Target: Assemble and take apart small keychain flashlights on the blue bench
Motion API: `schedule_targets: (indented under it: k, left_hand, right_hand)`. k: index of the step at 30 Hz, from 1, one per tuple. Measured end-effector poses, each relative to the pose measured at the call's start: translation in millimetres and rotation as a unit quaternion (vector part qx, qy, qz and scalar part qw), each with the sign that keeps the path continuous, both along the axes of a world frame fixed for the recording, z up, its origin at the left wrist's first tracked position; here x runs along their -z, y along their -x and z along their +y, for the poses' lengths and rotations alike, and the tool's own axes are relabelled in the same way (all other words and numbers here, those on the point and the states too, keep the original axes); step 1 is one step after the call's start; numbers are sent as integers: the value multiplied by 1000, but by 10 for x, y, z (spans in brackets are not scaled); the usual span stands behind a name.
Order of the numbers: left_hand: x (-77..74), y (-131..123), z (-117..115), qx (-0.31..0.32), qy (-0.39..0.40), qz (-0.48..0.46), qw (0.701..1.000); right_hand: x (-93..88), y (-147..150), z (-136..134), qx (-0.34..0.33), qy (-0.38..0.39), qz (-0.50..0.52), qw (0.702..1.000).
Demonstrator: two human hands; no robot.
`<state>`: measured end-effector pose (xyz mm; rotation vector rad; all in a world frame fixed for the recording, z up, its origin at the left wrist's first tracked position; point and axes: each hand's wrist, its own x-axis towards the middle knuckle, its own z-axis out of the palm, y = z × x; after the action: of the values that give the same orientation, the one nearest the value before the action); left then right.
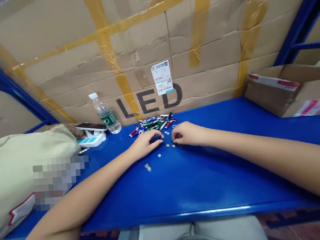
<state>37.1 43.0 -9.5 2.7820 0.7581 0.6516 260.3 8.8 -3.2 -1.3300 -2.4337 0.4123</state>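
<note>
Head view; hands near discs, apparently

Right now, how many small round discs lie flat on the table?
5 visible: two discs near the colorful heap, two discs by the right hand, one disc just beyond the silvery cluster. The left hand or right hand may hide more.

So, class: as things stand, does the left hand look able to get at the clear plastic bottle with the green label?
Probably yes: the bottle stands close to the left hand, and the pile of slim, multicoloured tubes seems to sit beside the way, not across it.
</note>
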Motion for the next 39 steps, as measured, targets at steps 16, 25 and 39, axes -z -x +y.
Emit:
schedule_targets:
  k: [16,25,39]
  left_hand:
    - [-194,-328,-408,-89,356,-390,845]
    - [-53,-235,-449,-86,76,-147,982]
    - [-28,-93,-371,-91,51,-158,982]
  right_hand:
    - [-405,475,-203,165,165,742,629]
    - [-311,422,-295,123,187,708,670]
    - [-177,304,-250,114,205,489,840]
